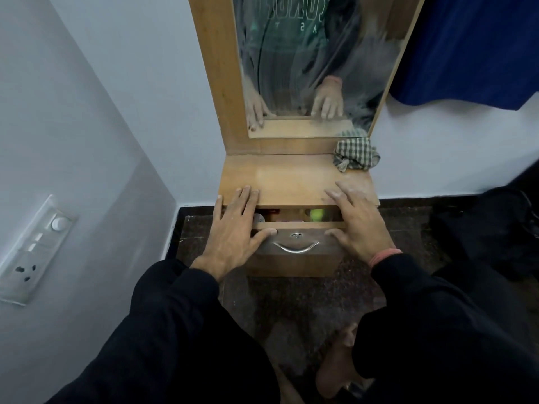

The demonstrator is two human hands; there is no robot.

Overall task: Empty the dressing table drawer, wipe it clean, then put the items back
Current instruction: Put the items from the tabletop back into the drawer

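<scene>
left hand (233,228) flat, fingers spread, on drawer (300,246) centre frame | right hand (360,221) likewise, gripping nothing | drawer ajar | cloth (354,156) upper right of tabletop

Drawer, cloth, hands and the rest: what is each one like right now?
Drawer: open a little, things inside.
Yellow-green ball: in the drawer.
Checked cloth: crumpled on the table top, back right corner.
Left hand: flat, open, on the drawer's left edge.
Right hand: flat, open, on the drawer's right edge.

Pale blue walls (122,83), dark speckled stone floor (291,310), blue curtain (472,45), wall switchboard (35,249)
</scene>
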